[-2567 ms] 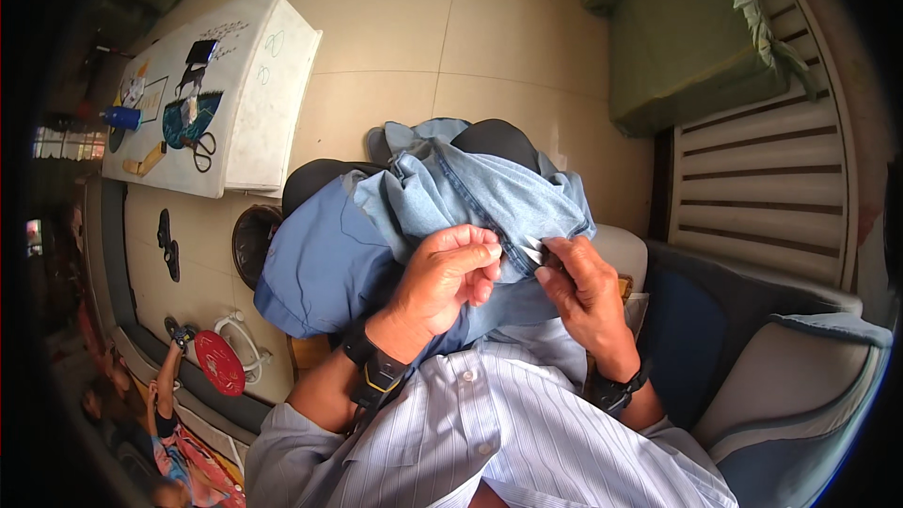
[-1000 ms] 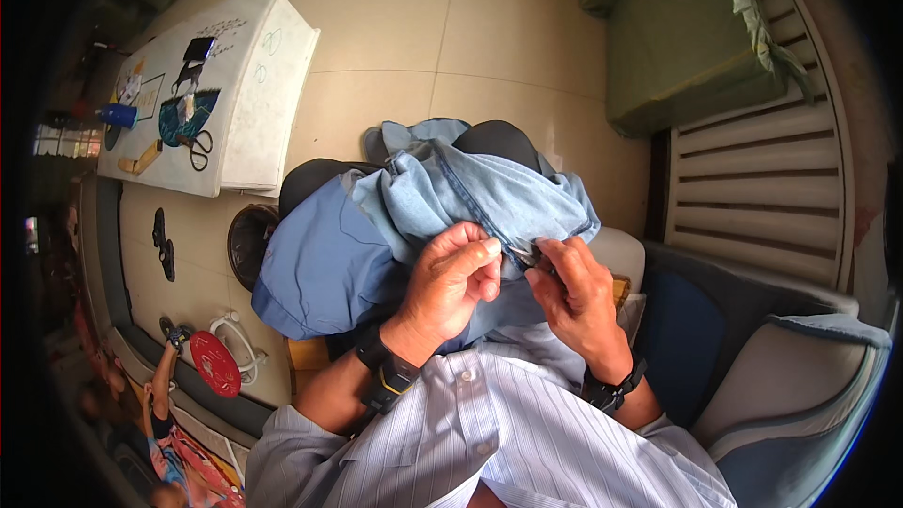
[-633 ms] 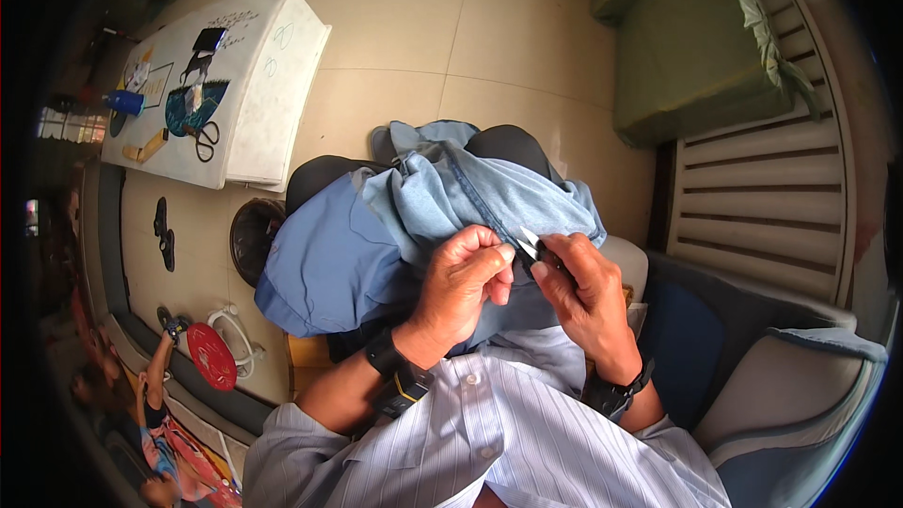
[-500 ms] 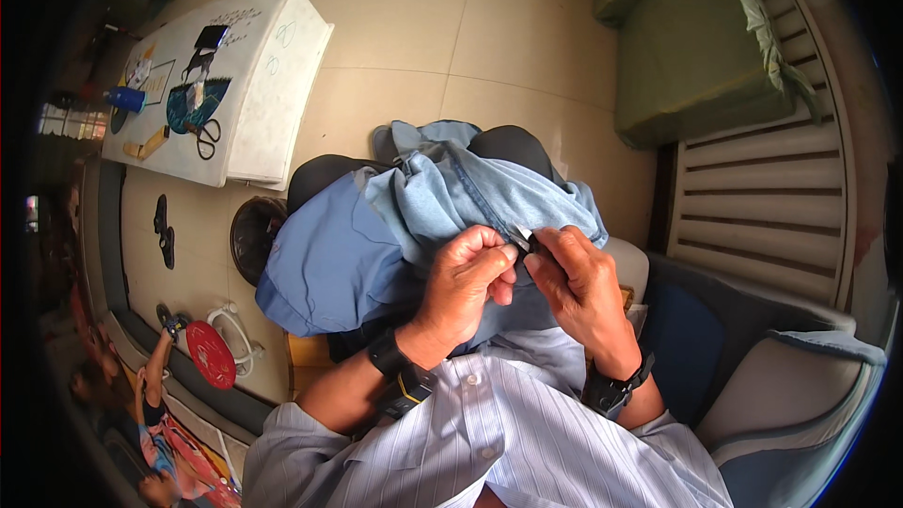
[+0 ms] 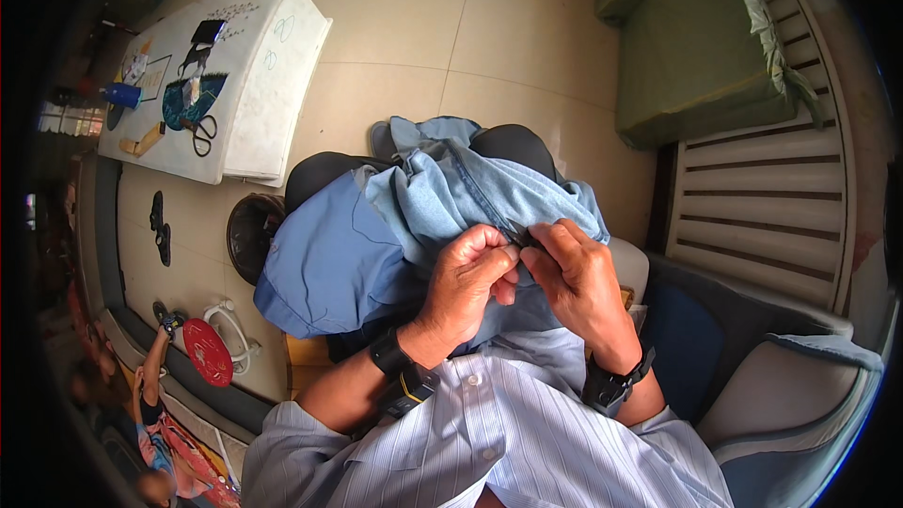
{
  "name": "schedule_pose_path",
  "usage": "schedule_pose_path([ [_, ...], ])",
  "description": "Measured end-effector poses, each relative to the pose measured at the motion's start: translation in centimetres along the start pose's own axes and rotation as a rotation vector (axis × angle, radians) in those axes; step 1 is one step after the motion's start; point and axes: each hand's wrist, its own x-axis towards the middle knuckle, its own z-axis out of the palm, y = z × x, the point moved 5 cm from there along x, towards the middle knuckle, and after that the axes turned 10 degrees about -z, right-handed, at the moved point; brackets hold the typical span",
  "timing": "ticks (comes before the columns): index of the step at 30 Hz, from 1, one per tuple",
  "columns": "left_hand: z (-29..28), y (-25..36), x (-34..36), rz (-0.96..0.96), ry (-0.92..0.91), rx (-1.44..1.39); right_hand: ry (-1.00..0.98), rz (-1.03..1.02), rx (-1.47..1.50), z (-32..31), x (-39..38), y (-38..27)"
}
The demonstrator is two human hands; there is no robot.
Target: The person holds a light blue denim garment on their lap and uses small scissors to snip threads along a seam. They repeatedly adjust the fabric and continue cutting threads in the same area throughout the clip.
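A light-blue denim garment (image 5: 451, 190) with a darker seam lies bunched over my lap. Plain blue cloth (image 5: 324, 259) spreads to its left. Over the seam's near end, my right hand (image 5: 576, 268) pinches a small dark pointed tool (image 5: 519, 234), whose exact kind I cannot make out. Its tip points up and left against the denim. My left hand (image 5: 467, 275) is closed beside it, thumb and forefinger pressed together at the cloth, nearly touching the right fingertips. Whatever lies between those left fingers is hidden.
At the left, a white table (image 5: 268, 103) carries scissors (image 5: 203, 135) and a blue cup (image 5: 122, 95). A dark round bin (image 5: 252, 233) and a red-seated stool (image 5: 207, 352) stand below it. Another person (image 5: 155, 414) is at lower left; a slatted bench (image 5: 757, 212) is right.
The dark tool has turned slightly in my right hand, and its bright blade face no longer shows. My right fingers have shifted a little closer to the left ones.
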Motion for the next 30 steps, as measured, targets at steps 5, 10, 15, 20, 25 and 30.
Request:
schedule_pose_path([
  [5,0.0,0.0,0.1,0.001,0.003,0.001,0.003,-0.005,0.004,0.1,0.1,0.1],
  [10,0.0,0.0,0.1,-0.003,0.012,0.002,0.018,-0.011,0.01,0.2,0.0,0.2],
  [15,0.0,0.0,0.1,-0.002,0.008,0.001,0.026,-0.013,0.011,0.2,0.0,0.3],
  [20,-0.1,-0.1,0.1,-0.005,0.019,-0.017,0.04,-0.018,0.01,0.3,0.0,0.5],
  [25,0.3,0.2,0.0,-0.019,0.019,0.006,0.281,0.04,0.488,0.2,-0.8,1.9],
  [30,0.1,0.1,0.0,-0.04,0.007,0.03,0.353,0.289,0.854,0.3,-0.9,2.7],
])
